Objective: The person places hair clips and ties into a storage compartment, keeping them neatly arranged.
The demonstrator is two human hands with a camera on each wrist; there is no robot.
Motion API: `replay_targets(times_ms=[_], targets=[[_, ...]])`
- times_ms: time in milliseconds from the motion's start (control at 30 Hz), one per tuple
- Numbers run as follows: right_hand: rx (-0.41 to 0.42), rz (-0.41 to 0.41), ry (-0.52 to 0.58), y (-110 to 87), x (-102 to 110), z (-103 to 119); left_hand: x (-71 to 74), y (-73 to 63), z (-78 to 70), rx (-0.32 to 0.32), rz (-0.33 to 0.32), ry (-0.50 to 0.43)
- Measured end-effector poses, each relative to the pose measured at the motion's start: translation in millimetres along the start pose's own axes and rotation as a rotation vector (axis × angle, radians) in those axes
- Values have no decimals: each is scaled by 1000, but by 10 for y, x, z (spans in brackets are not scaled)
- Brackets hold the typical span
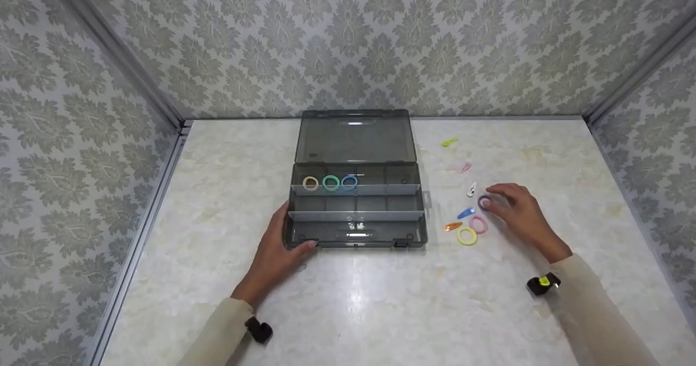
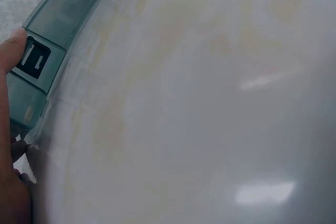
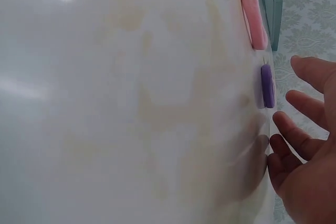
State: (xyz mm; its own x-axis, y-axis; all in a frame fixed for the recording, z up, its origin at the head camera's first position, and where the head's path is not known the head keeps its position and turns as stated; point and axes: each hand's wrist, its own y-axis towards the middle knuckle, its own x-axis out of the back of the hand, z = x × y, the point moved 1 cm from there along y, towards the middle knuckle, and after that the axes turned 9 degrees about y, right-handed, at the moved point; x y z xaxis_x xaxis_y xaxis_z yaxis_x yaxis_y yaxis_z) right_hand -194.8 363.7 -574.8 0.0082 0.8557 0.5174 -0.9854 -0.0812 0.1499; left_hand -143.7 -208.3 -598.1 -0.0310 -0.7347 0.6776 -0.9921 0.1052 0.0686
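Observation:
My left hand (image 1: 276, 254) holds the near left corner of a dark translucent compartment box (image 1: 356, 132), thumb on its front edge and fingers along its left side. In the left wrist view the thumb lies beside the box's black latch (image 2: 34, 57). Over on the right, my right hand (image 1: 519, 213) is at a purple hair tie (image 3: 268, 86), thumb and fingers spread apart around it. A pink hair tie (image 1: 478, 225) and a yellow hair tie (image 1: 466, 236) lie close by. Cream (image 1: 310, 184), green (image 1: 330, 183) and blue (image 1: 349, 182) hair ties stand in the box's back row.
Left of the right hand lie several small hair clips: blue (image 1: 466, 213), orange (image 1: 453, 227), white (image 1: 472, 190), pink (image 1: 466, 167) and lime (image 1: 449, 142). The box's lid stands back, opened toward the patterned wall (image 1: 348, 45). Thin dividers (image 1: 356, 215) split the box into rows.

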Motion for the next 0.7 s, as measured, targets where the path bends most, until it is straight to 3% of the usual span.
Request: replay_targets(times_ms=[300,700], targets=[[-69,-20,-2,-35,-30,-50,8,3,9,-3,2,3],[-31,-50,-31,-73,-108,-133,2,-5,27,-7,-8,-3]])
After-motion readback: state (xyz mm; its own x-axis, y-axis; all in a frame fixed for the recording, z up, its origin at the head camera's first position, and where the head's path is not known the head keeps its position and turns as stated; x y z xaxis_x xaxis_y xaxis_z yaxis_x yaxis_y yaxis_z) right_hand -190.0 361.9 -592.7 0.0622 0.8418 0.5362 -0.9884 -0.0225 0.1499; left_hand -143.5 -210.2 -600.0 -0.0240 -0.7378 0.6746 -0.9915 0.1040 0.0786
